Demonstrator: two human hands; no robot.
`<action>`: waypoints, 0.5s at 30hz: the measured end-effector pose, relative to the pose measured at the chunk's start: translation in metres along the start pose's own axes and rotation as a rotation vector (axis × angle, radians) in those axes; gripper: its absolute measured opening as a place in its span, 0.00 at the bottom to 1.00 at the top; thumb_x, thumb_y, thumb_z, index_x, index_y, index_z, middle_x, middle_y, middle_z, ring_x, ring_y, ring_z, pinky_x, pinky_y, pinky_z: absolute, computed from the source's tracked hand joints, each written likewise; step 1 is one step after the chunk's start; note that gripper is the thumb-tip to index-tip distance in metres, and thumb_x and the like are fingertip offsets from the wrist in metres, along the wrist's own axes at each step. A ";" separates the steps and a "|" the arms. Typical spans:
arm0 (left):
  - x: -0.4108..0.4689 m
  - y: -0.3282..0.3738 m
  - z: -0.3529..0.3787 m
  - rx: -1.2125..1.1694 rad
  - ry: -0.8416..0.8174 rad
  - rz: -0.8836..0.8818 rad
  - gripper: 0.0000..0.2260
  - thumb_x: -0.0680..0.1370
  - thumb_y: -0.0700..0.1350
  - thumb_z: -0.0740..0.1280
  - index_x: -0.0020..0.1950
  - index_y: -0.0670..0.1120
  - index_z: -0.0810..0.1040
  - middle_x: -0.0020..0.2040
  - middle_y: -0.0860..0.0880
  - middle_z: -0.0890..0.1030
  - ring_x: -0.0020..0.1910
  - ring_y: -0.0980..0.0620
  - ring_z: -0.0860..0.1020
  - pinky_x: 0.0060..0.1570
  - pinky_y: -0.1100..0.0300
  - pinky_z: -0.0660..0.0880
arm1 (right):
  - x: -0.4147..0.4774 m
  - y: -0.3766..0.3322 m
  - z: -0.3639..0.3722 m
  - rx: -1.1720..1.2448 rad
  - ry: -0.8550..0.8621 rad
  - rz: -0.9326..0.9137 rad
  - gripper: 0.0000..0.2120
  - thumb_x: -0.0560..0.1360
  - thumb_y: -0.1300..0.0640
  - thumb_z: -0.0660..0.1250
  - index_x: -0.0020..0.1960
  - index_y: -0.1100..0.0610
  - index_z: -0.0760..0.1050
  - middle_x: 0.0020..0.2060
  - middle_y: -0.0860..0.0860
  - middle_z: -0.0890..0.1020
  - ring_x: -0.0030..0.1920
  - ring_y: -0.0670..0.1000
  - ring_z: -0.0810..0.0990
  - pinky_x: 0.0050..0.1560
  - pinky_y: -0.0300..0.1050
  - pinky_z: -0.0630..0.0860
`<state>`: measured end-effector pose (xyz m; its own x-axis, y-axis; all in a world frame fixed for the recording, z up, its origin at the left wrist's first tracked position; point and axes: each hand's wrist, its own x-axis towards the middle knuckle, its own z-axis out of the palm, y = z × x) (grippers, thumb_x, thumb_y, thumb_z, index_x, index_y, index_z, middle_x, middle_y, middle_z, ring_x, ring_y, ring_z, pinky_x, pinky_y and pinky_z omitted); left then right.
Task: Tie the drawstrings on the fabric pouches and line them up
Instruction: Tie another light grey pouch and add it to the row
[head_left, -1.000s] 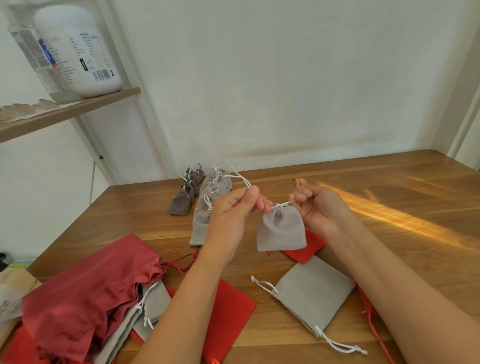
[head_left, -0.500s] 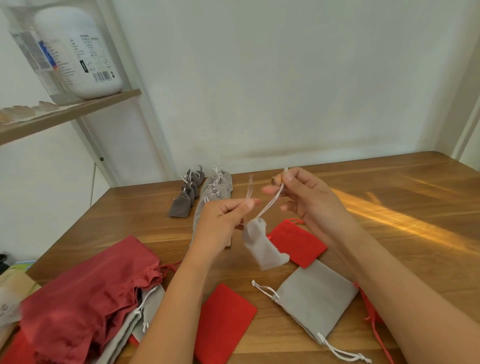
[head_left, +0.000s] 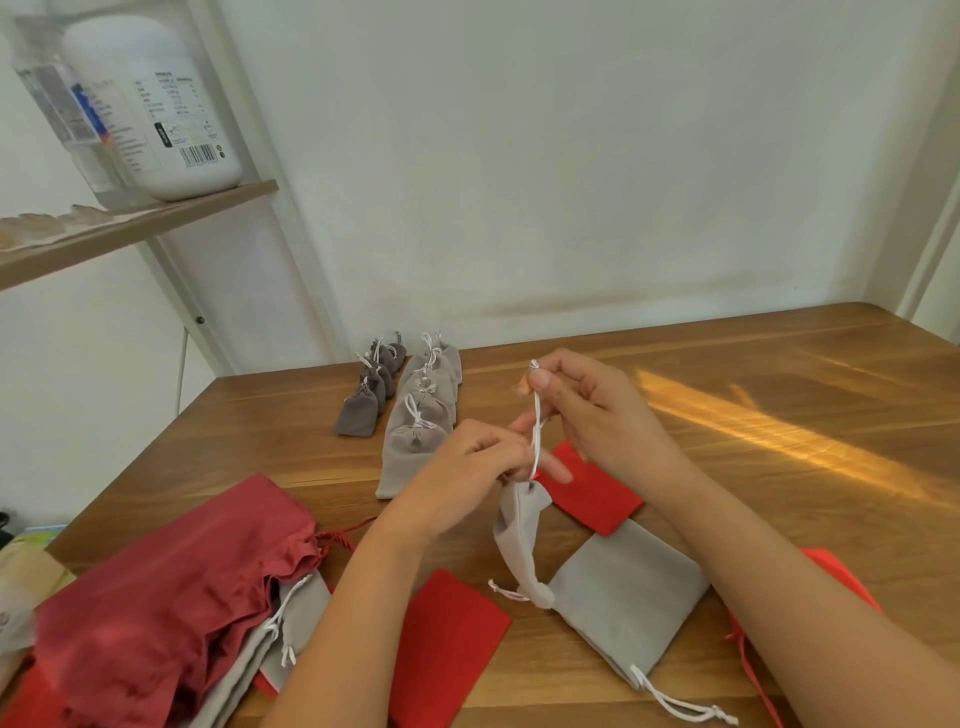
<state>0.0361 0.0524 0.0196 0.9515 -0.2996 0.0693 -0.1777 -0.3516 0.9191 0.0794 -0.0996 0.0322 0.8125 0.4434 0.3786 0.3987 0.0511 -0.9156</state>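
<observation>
A small light grey pouch (head_left: 519, 540) hangs over the wooden table (head_left: 779, 467) from its white drawstring (head_left: 536, 426). My right hand (head_left: 587, 410) pinches the cord's upper end and holds it up taut. My left hand (head_left: 467, 467) pinches the cord low down, just above the gathered mouth of the pouch. Behind my hands lie two lines of tied pouches: light grey ones (head_left: 421, 415) and smaller dark grey ones (head_left: 369, 395).
Untied pouches lie near me: a flat grey one (head_left: 628, 597), red ones (head_left: 447, 639) (head_left: 592, 493), and a heap with a large dark red bag (head_left: 171, 597) at the left. A shelf (head_left: 130, 228) with a white bottle (head_left: 156, 104) stands at the left.
The pouch was stretched flat between both hands; it has since dropped and now hangs narrow from the cord. My right hand rose with the cord end, my left slid down towards the mouth.
</observation>
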 end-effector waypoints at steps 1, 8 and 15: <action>-0.001 0.001 0.000 -0.017 0.009 0.019 0.18 0.74 0.46 0.60 0.41 0.34 0.82 0.29 0.56 0.73 0.42 0.60 0.76 0.58 0.75 0.65 | 0.001 0.001 0.000 -0.004 0.008 0.002 0.11 0.81 0.63 0.58 0.51 0.71 0.74 0.40 0.60 0.81 0.20 0.38 0.74 0.24 0.27 0.67; -0.002 0.000 0.000 0.069 0.076 0.026 0.13 0.78 0.51 0.65 0.41 0.46 0.86 0.27 0.52 0.75 0.29 0.60 0.68 0.36 0.71 0.65 | 0.004 0.015 0.000 -0.128 0.054 -0.021 0.08 0.80 0.56 0.63 0.47 0.58 0.79 0.24 0.48 0.77 0.22 0.45 0.73 0.25 0.35 0.69; -0.001 0.003 -0.005 -0.098 0.247 -0.013 0.12 0.78 0.47 0.65 0.46 0.40 0.85 0.34 0.52 0.83 0.35 0.59 0.76 0.40 0.70 0.72 | 0.010 0.025 -0.007 -0.204 0.091 -0.046 0.07 0.79 0.55 0.65 0.48 0.48 0.82 0.30 0.52 0.81 0.27 0.49 0.73 0.32 0.41 0.71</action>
<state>0.0358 0.0561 0.0247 0.9881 -0.0663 0.1390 -0.1516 -0.2624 0.9530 0.1004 -0.0998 0.0138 0.8228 0.3618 0.4383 0.5064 -0.1166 -0.8544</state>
